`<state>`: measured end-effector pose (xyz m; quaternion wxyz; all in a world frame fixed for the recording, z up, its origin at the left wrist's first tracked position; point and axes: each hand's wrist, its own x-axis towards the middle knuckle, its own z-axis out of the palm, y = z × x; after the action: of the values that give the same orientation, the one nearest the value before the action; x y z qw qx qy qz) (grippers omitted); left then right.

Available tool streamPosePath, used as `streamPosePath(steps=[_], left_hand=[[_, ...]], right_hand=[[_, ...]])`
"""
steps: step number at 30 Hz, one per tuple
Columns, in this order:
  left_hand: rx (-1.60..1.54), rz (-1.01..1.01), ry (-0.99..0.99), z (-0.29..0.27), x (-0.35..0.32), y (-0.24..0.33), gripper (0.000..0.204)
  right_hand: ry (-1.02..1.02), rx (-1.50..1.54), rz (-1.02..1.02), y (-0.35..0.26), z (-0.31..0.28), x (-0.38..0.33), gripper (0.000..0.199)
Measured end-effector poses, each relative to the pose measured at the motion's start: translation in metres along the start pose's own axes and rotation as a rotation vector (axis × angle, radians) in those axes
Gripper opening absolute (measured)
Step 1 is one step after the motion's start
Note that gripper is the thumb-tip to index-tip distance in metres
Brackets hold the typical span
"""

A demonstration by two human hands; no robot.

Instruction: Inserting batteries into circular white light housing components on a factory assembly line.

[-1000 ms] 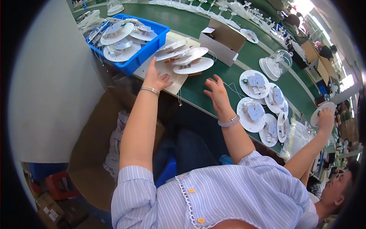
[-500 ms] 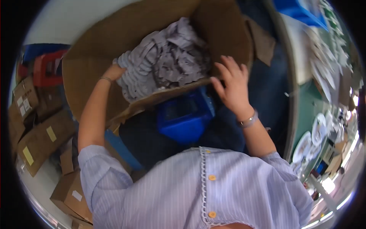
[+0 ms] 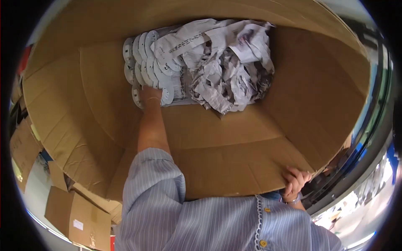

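Note:
A large open cardboard box (image 3: 234, 138) fills the middle of the head view. On its floor at the left lie several overlapping round white plate-like discs (image 3: 144, 69) with small holes or marks. My left hand (image 3: 151, 94) reaches deep inside and touches the discs nearest me; its fingers are hidden among them. Crumpled grey-white printed paper (image 3: 240, 79) is heaped beside the discs on the right. My right hand (image 3: 295, 182) is closed over the box's near rim at the right, fingers curled around the edge.
Smaller cardboard cartons (image 3: 86, 217) stand outside the box at the lower left. More cardboard (image 3: 24, 150) is stacked further up that side. A long bench edge (image 3: 379, 104) curves past the box on the right.
I have leaned in over the box, which now fills more of the view. My left hand has gone deeper to the discs. My right hand went from spread fingers to gripping the rim.

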<state>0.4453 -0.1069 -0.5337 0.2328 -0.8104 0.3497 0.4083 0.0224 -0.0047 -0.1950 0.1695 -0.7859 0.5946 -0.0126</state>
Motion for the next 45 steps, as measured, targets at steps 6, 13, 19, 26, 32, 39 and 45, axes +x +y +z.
streamPosePath(steps=[6, 13, 19, 26, 32, 39, 45], left_hand=[[-0.357, -0.128, 0.367, 0.067, 0.002, -0.028, 0.059], [-0.301, -0.227, 0.312, 0.063, 0.013, -0.027, 0.046], [-0.099, -0.07, 0.356, 0.072, 0.021, -0.041, 0.031], [0.089, 0.105, 0.038, 0.034, 0.04, -0.06, 0.048], [0.199, 0.088, -0.405, -0.072, 0.006, -0.036, 0.053], [0.242, 0.214, -0.185, -0.166, -0.094, -0.04, 0.048], [0.012, 0.338, 0.007, -0.232, -0.239, -0.034, 0.035]], right_hand=[[0.052, -0.015, 0.014, -0.002, 0.003, 0.017, 0.041], [0.095, -0.035, 0.043, -0.004, 0.006, 0.026, 0.042], [0.134, -0.023, 0.05, -0.004, 0.008, 0.025, 0.042], [0.185, -0.017, 0.024, -0.003, 0.012, 0.024, 0.042], [0.247, -0.047, 0.001, -0.002, 0.015, 0.023, 0.031], [0.394, -0.073, -0.052, -0.01, 0.016, 0.029, 0.022], [0.504, 0.012, -0.058, -0.011, 0.014, 0.029, 0.014]])
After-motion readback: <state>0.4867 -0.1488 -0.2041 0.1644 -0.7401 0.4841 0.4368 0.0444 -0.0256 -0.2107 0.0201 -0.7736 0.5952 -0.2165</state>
